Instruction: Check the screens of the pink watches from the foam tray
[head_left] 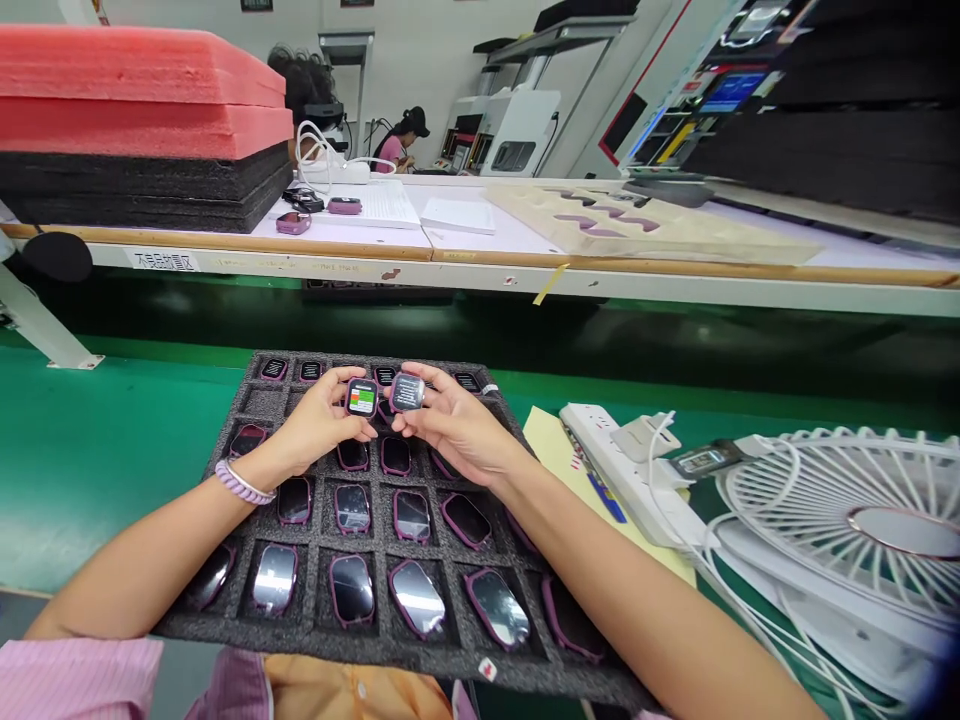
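My left hand (pixel 319 425) is closed on a small purple smartwatch body with a lit screen (pixel 361 398) showing red and green. Beside it my right hand (pixel 450 425) pinches a second smartwatch body (pixel 407 391) with a pale screen. Both are held over the far part of a black foam tray (pixel 259 405). Its pockets hold several more purple watch bodies (pixel 351 588), screens dark. A purple coil band sits on my left wrist.
A white power strip (pixel 600 440) with plugged chargers and cables lies right of the tray, over a yellow paper (pixel 551 450). A white fan (pixel 862 520) stands at the right. Across the green belt, a shelf carries pink and black foam sheets (pixel 142 120); a person sits beyond.
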